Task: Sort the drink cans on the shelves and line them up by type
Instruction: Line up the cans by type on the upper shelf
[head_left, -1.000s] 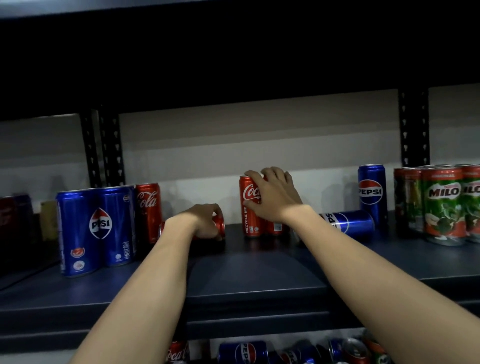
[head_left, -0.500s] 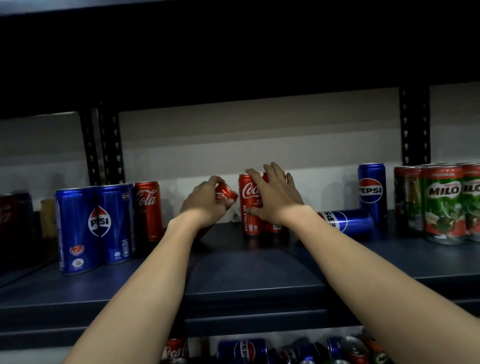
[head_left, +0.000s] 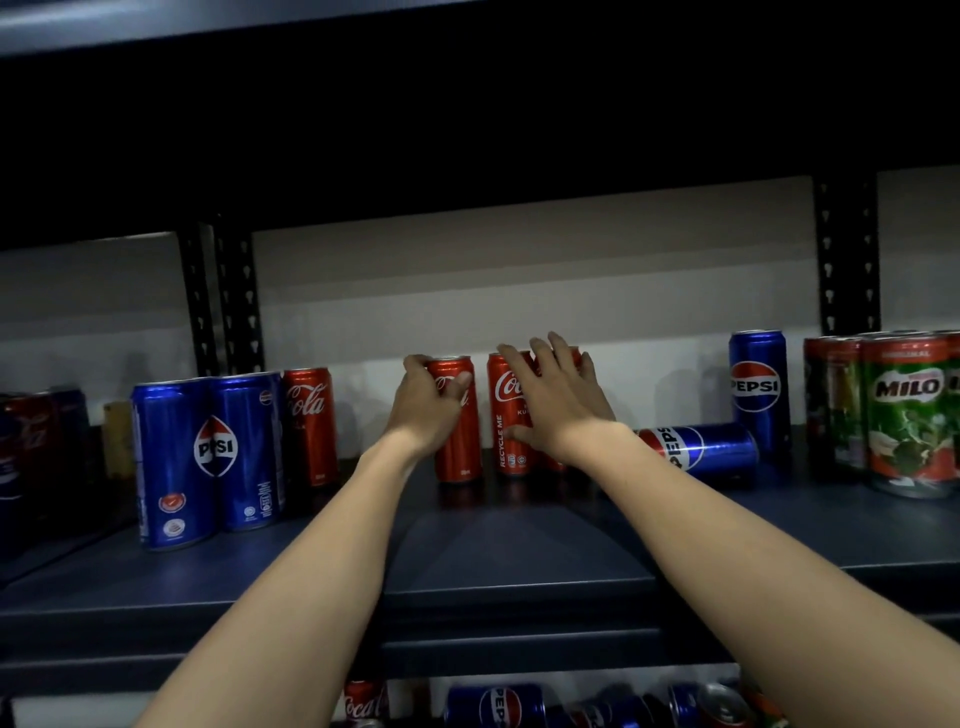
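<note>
Dark blue steel shelf (head_left: 509, 551) spans the frame, with both bare forearms reaching across it toward the back wall. Left of the left hand (head_left: 426, 410) stand two tall Pepsi cans (head_left: 208, 457), touching, with a lone Coca-Cola can (head_left: 310, 423) just behind them. Right of the right hand (head_left: 558, 402), a cluster of green Milo cans (head_left: 904, 415) sits beside an upright Pepsi can (head_left: 757, 387), while a toppled Pepsi can (head_left: 698, 448) lies on its side by the right wrist. The left hand grips an upright red Coca-Cola can (head_left: 457, 431) standing on the shelf, thumb across its front. Just beside it, the right hand is spread wide, fingers straight, over a second red Coca-Cola can (head_left: 506, 415) and another mostly hidden behind it. More cans lie jumbled on the shelf below the arms.
</note>
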